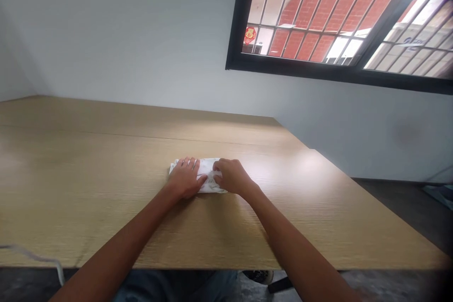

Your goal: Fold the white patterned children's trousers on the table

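A small white folded cloth point(209, 183) with faint printed marks lies flat on the wooden table in the middle of the view. My left hand point(185, 177) rests on its left part, palm down, with the fingers stretched out and the thumb pointing right. Curled over the right end of the cloth is my right hand point(231, 175), its thumb and fingers bent in towards each other on the fabric. Both hands cover parts of the cloth, so its full outline is hidden.
The light wooden table point(106, 165) has a seam across it and meets a pale wall point(141, 33). A barred window point(318, 14) is at the upper right. A light cable point(46, 259) hangs over the front edge at left.
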Demonstrator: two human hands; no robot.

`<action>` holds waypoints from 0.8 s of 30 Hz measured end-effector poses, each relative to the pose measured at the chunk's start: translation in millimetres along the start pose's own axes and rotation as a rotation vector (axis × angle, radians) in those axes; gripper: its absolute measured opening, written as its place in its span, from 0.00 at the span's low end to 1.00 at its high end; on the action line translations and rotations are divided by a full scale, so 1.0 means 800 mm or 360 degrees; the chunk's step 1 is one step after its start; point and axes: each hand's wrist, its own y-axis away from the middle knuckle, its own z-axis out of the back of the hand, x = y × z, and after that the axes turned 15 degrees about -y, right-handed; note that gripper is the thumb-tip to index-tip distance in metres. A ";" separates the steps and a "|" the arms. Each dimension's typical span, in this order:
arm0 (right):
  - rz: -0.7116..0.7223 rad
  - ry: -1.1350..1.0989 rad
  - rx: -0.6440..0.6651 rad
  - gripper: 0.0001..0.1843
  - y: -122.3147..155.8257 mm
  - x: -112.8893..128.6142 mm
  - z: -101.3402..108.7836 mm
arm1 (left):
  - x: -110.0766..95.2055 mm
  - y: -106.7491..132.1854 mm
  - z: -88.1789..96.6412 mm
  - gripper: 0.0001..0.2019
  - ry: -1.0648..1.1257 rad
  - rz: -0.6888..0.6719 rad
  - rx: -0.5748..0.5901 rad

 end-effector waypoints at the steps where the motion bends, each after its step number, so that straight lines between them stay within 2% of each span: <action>1: 0.0007 0.0004 -0.0047 0.07 0.001 0.004 0.000 | -0.005 0.001 -0.002 0.31 -0.0027 0.0000 -0.0006; 3: 0.0060 -0.0118 -0.0197 0.09 0.002 0.013 -0.003 | -0.017 0.003 -0.006 0.30 -0.0072 -0.0013 -0.0018; 5: 0.0146 -0.0428 -0.0285 0.15 0.001 0.025 -0.009 | -0.032 0.003 -0.012 0.29 -0.0117 -0.0110 -0.0019; 8: 0.0231 -0.0799 -0.0183 0.20 -0.004 0.040 -0.024 | -0.051 0.000 -0.020 0.27 -0.0235 -0.0288 0.0020; 11: 0.0242 -0.0775 -0.0055 0.17 -0.010 0.040 -0.037 | -0.062 -0.001 -0.019 0.27 -0.0397 -0.0347 0.0098; 13: 0.0211 -0.0726 -0.0022 0.19 -0.012 0.029 -0.044 | -0.064 0.001 -0.012 0.28 -0.0468 -0.0417 0.0115; 15: 0.0170 -0.0666 0.0025 0.26 -0.013 0.012 -0.046 | -0.063 0.005 -0.004 0.30 -0.0461 -0.0418 0.0084; 18: 0.0086 -0.0459 0.0140 0.34 -0.007 -0.012 -0.044 | -0.052 0.012 0.009 0.35 -0.0407 -0.0277 0.0045; 22: -0.0054 -0.0158 0.0168 0.42 0.004 -0.032 -0.034 | -0.022 0.014 0.021 0.45 -0.0409 -0.0226 0.0089; 24: -0.0131 -0.0096 0.0154 0.43 0.008 -0.035 -0.030 | -0.002 0.013 0.025 0.46 -0.0359 -0.0266 0.0141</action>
